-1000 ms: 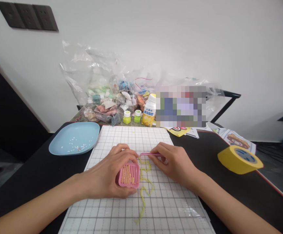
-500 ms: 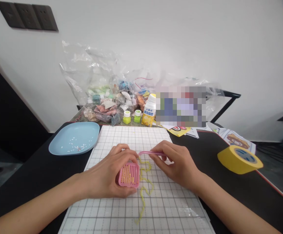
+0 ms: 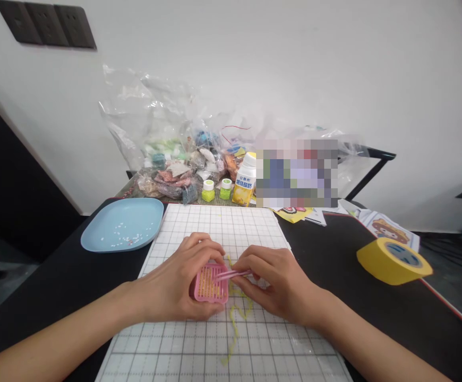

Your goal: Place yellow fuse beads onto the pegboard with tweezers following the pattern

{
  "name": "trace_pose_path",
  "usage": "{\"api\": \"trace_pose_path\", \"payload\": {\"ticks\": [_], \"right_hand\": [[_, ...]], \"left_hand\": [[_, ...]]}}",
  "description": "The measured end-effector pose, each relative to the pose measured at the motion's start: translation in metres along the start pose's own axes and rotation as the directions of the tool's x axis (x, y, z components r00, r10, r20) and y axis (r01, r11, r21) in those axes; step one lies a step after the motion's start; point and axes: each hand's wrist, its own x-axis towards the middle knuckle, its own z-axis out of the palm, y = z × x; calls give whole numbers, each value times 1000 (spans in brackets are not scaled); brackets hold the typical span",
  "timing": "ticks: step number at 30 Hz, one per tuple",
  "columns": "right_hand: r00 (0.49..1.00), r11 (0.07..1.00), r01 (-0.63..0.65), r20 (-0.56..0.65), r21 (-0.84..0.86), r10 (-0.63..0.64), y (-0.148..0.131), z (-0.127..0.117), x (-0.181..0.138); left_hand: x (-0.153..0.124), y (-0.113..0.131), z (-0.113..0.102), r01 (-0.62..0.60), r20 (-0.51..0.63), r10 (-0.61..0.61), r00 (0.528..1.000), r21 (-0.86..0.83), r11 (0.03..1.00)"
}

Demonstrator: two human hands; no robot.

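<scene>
Over the white gridded board (image 3: 171,345), left hand (image 3: 181,281) is gripping the pink slotted bead tray (image 3: 211,301), presumably light, stiff and best held by its side walls, while right hand (image 3: 276,278) is pinching pink tweezers (image 3: 230,274) above small, likely slippery yellow beads (image 3: 204,285).

I can read Chinese writing on the front of the yogurt bottle (image 3: 244,183). The big dark blue line says 爆珠酸奶, which means popping-pearl yogurt. Just above it is a smaller line that looks like 安慕希, a brand name, but it is tiny and a bit fuzzy to me. The yellow tape roll (image 3: 386,261) has dark marks inside its ring, but I can't make out what they say.
</scene>
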Motion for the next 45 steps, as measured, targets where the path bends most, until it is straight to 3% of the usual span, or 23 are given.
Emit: {"api": "trace_pose_path", "payload": {"ticks": [22, 31, 37, 45], "right_hand": [[1000, 999, 5, 2, -32, -5, 0, 0, 2], [981, 985, -127, -161, -118, 107, 13, -9, -1], [977, 945, -209, -88, -253, 193, 22, -8, -4], [975, 934, -221, -58, -281, 213, 25, -4, -7]], "left_hand": [[-1, 2, -1, 4, 11, -4, 1000, 1, 1000], [-1, 1, 0, 0, -1, 0, 1000, 15, 1000], [-1, 3, -1, 6, 14, -7, 1000, 12, 1000], [-2, 0, 0, 24, 31, -24, 999, -11, 1000]]}}
